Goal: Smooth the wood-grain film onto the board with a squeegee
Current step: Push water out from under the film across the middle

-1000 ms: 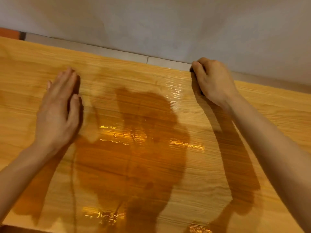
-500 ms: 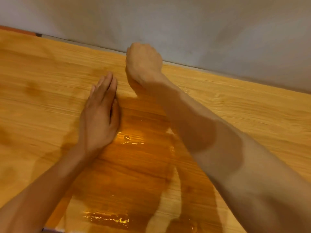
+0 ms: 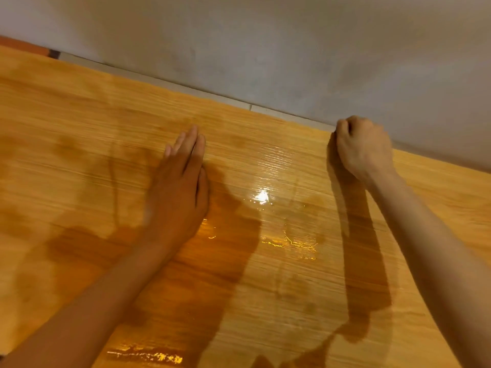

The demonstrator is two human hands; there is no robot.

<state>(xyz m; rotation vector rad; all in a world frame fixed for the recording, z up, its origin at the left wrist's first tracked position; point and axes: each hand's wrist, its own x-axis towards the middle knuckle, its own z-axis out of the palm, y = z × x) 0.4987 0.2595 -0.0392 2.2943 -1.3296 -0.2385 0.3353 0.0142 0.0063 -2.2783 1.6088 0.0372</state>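
Glossy wood-grain film (image 3: pixel 265 301) covers the board and fills most of the view, with bright glare spots near the middle. My left hand (image 3: pixel 180 187) lies flat on the film with straight fingers pointing away from me. My right hand (image 3: pixel 364 147) is at the film's far edge, to the right, with its fingers curled down round the squeegee (image 3: pixel 332 144). Only a dark sliver of the squeegee shows at the hand's left side; the rest is hidden under the fist.
A grey wall (image 3: pixel 292 49) rises straight behind the board's far edge, with a pale strip (image 3: pixel 279 112) along its foot. A reddish patch (image 3: pixel 24 47) shows at the far left. Shadows of both arms fall across the film.
Half a second ago my right hand was far to the left, just beside the left hand. It is now back at the right along the far edge. My left hand stays flat.
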